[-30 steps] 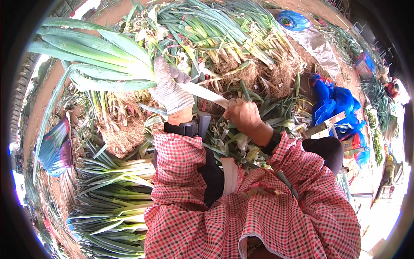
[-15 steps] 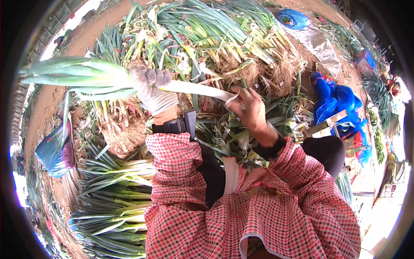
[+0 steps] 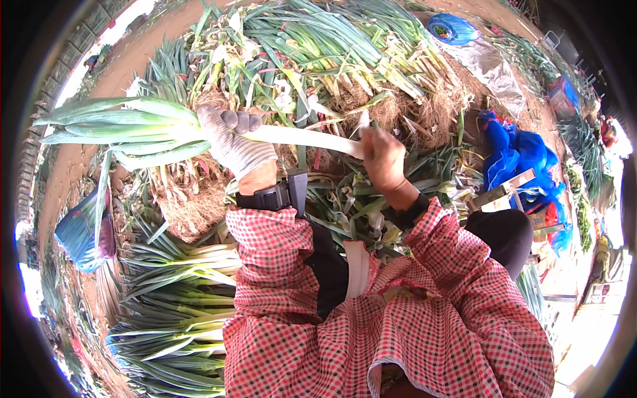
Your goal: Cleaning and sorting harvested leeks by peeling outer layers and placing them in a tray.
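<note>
A long leek (image 3: 298, 136) lies level across the view, its green leaves fanned out to the left. My left hand (image 3: 229, 129), in a dirty striped glove, is wrapped round its shaft where green turns to white. My bare right hand (image 3: 385, 156) is closed at the white end and hides the tip. A small pale piece (image 3: 364, 119) sticks up from its fingers, too blurred to name. Beneath both hands lie loose leeks and torn leaves (image 3: 358, 199).
Untrimmed leeks with shaggy roots (image 3: 424, 119) are heaped ahead. Cleaned leeks (image 3: 179, 318) lie stacked at lower left. Blue netting (image 3: 517, 156) and a small wooden frame (image 3: 501, 190) stand right, by my dark-clothed knee (image 3: 501, 239). A blue bundle (image 3: 86, 229) sits far left.
My right hand has turned and closed into a fist at the leek's white end, and a pale piece now shows above it. The leek's leafy end has dipped slightly; my left hand keeps its grip.
</note>
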Demonstrator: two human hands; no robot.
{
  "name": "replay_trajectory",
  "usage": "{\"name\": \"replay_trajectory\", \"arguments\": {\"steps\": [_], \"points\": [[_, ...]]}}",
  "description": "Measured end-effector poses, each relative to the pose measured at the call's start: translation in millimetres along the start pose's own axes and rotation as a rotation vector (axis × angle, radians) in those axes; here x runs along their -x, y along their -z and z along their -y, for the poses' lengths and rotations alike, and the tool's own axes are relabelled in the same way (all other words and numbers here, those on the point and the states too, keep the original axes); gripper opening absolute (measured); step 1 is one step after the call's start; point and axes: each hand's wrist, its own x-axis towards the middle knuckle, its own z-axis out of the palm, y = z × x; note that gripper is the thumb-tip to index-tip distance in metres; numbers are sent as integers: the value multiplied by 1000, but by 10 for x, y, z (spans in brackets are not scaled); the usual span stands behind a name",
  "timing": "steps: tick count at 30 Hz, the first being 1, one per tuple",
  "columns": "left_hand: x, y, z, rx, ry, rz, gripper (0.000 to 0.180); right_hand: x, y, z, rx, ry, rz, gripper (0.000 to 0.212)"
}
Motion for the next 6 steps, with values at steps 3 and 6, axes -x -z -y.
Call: {"name": "replay_trajectory", "arguments": {"steps": [3, 6], "points": [[-43, -8, -33, 180, 61, 233, 25, -64, -13, -12, -62, -297, -112, 23], [-131, 20, -190, 197, 91, 433, 29, -44, 38, 22, -222, -460, 23, 17]]}}
